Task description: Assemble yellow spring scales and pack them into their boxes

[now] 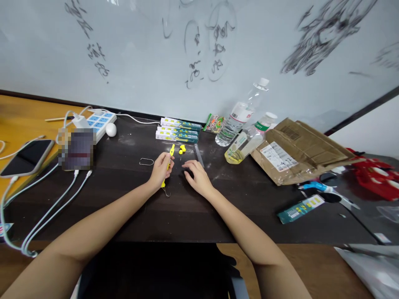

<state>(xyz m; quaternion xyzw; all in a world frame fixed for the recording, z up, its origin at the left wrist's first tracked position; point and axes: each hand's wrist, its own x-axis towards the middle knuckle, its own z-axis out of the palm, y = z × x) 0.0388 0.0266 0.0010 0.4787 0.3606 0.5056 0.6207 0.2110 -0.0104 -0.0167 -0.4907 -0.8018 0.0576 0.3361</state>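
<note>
My left hand point(161, 169) is closed around a slim yellow stick with a metal hook point(172, 150). Its yellow top pokes out above my fingers, and the hook dangles from the lower end; the middle is covered by my grip. To the right, my right hand point(197, 176) rests over the tabletop with its fingers stretched out and holds nothing. Small yellow plastic pieces point(182, 149) lie just beyond the two hands. A clear plastic strip or tube point(198, 155) lies past my right fingertips. Left of my left hand is a bent U-shaped wire point(146, 162).
Narrow printed boxes point(177, 135) lie by the whiteboard point(140, 54). Two bottles point(233, 124) and a cardboard parcel point(299, 149) stand right, with scissors point(330, 191) and another box point(301, 209) nearer. A power strip point(101, 124), cables and a phone point(28, 157) occupy the left.
</note>
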